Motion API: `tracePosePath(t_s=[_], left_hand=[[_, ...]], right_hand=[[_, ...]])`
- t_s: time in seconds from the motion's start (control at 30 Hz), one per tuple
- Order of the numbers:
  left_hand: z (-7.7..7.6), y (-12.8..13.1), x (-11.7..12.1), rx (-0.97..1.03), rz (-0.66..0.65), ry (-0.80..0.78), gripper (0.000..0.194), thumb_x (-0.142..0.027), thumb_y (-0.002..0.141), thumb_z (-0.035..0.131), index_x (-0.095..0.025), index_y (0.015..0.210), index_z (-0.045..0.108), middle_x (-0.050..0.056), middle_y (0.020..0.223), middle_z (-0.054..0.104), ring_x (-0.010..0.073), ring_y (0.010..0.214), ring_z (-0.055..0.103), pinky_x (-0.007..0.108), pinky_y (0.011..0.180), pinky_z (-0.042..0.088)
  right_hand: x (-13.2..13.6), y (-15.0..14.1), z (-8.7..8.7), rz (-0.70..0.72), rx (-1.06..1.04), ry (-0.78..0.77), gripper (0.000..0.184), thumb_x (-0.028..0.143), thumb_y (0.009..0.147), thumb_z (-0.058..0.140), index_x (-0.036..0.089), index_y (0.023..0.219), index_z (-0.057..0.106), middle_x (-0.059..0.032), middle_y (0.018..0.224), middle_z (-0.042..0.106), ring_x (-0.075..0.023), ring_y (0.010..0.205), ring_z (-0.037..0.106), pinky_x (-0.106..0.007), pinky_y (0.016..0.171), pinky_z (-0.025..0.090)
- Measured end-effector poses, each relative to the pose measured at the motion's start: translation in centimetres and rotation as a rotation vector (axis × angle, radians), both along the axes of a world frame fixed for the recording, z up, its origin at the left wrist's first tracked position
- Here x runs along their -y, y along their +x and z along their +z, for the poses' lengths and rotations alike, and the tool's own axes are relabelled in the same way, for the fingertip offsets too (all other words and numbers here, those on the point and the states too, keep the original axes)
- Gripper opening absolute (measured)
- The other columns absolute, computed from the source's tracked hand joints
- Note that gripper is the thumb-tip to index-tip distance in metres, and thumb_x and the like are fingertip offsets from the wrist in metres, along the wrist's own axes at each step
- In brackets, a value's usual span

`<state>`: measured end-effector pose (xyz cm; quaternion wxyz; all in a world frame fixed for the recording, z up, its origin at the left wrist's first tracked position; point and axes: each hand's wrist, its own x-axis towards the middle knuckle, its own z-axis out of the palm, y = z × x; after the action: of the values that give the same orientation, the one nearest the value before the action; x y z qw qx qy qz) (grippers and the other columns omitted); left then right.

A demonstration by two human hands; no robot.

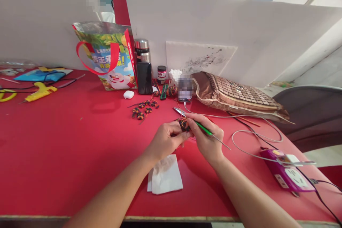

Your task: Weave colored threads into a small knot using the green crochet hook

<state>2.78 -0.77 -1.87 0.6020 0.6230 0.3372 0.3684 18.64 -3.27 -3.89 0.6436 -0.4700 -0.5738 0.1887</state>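
Observation:
Over the red table (66, 142) my left hand (167, 139) is closed, pinching a small dark crochet piece (184, 124) with orange and multicoloured yarn. My right hand (207, 137) is closed round a green-handled crochet hook (205, 129), its metal tip pointing left toward the piece and its thin end sticking out to the right. Both hands meet at the piece, just above the table. Several finished small crochet rounds (143, 108) lie on the table beyond my hands.
A folded white tissue (165, 175) lies under my forearms. A colourful gift bag (110, 57), steel flask (141, 50), black phone (144, 77), white earbud case (128, 94), charging phone (185, 91), brown cushion (235, 94), purple power strip (287, 171) with cables, and yellow glue guns (40, 91) stand around.

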Motion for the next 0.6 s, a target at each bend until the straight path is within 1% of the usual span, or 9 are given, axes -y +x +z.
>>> tracePosePath(t_s=[0.1,0.17,0.23,0.3,0.37,0.4,0.47,0.53,0.6], left_hand=[[0.0,0.0,0.0,0.0,0.079,0.071,0.031,-0.034,0.089,0.077,-0.018,0.063,0.076,0.006,0.076,0.063,0.0185,0.074,0.059,0.03,0.069,0.042],[0.1,0.0,0.1,0.063,0.136,0.044,0.03,-0.039,0.089,0.079,-0.018,0.068,0.077,0.005,0.077,0.06,0.017,0.072,0.056,0.029,0.066,0.041],[0.1,0.0,0.1,0.141,0.162,-0.075,0.035,-0.05,0.088,0.082,-0.018,0.073,0.077,0.0,0.069,0.05,0.0124,0.06,0.045,0.026,0.055,0.032],[0.0,0.1,0.2,0.225,0.144,-0.235,0.044,-0.062,0.084,0.084,-0.018,0.082,0.078,-0.006,0.059,0.035,0.0085,0.051,0.028,0.025,0.048,0.02],[-0.1,0.4,0.2,0.316,0.144,-0.356,0.051,-0.066,0.079,0.088,-0.018,0.09,0.079,-0.011,0.056,0.022,0.0064,0.048,0.014,0.023,0.045,0.012],[-0.2,0.5,0.1,0.36,0.157,-0.395,0.054,-0.066,0.076,0.09,-0.017,0.094,0.08,-0.012,0.055,0.02,0.0057,0.048,0.011,0.023,0.044,0.01],[-0.3,0.7,0.0,0.418,0.178,-0.454,0.059,-0.065,0.073,0.092,-0.015,0.102,0.082,-0.013,0.055,0.024,0.0047,0.048,0.008,0.022,0.042,0.008],[-0.5,0.9,0.0,0.423,0.174,-0.479,0.061,-0.064,0.074,0.092,-0.014,0.107,0.083,-0.012,0.056,0.027,0.0044,0.048,0.008,0.022,0.041,0.007],[-0.6,1.0,0.1,0.407,0.167,-0.467,0.061,-0.063,0.075,0.091,-0.014,0.112,0.084,-0.012,0.057,0.024,0.0049,0.049,0.008,0.022,0.042,0.007]], right_hand=[[0.2,0.0,0.2,-0.025,-0.038,-0.002,0.016,0.035,0.097,0.076,0.025,0.102,0.088,-0.0037,0.083,0.082,-0.0153,0.063,0.071,-0.026,0.055,0.059],[0.3,0.0,0.3,-0.018,-0.047,0.003,0.017,0.036,0.098,0.076,0.025,0.104,0.088,-0.0038,0.083,0.082,-0.0148,0.06,0.069,-0.026,0.052,0.058],[0.4,-0.2,0.2,0.016,-0.02,0.002,0.016,0.034,0.099,0.075,0.026,0.105,0.088,-0.0034,0.082,0.081,-0.0147,0.059,0.069,-0.026,0.054,0.059],[0.5,-0.4,-0.1,0.072,0.026,0.009,0.015,0.03,0.1,0.074,0.027,0.107,0.088,-0.003,0.082,0.081,-0.015,0.06,0.07,-0.027,0.056,0.061],[0.5,-0.6,-0.5,0.121,0.059,0.029,0.017,0.026,0.101,0.073,0.028,0.11,0.087,-0.0043,0.09,0.083,-0.0161,0.065,0.073,-0.028,0.059,0.063],[0.4,-0.7,-0.7,0.131,0.068,0.038,0.019,0.025,0.101,0.072,0.029,0.112,0.087,-0.0053,0.097,0.085,-0.0167,0.069,0.075,-0.028,0.06,0.063],[0.3,-0.8,-0.9,0.128,0.08,0.043,0.02,0.024,0.101,0.072,0.029,0.113,0.087,-0.0062,0.104,0.085,-0.0178,0.074,0.077,-0.03,0.064,0.065],[0.2,-0.7,-0.9,0.111,0.093,0.047,0.021,0.023,0.101,0.071,0.029,0.114,0.086,-0.0057,0.1,0.085,-0.0186,0.076,0.077,-0.032,0.069,0.066],[0.2,-0.7,-0.7,0.101,0.096,0.063,0.021,0.021,0.101,0.071,0.029,0.113,0.086,-0.0049,0.097,0.085,-0.019,0.079,0.078,-0.033,0.075,0.067]])
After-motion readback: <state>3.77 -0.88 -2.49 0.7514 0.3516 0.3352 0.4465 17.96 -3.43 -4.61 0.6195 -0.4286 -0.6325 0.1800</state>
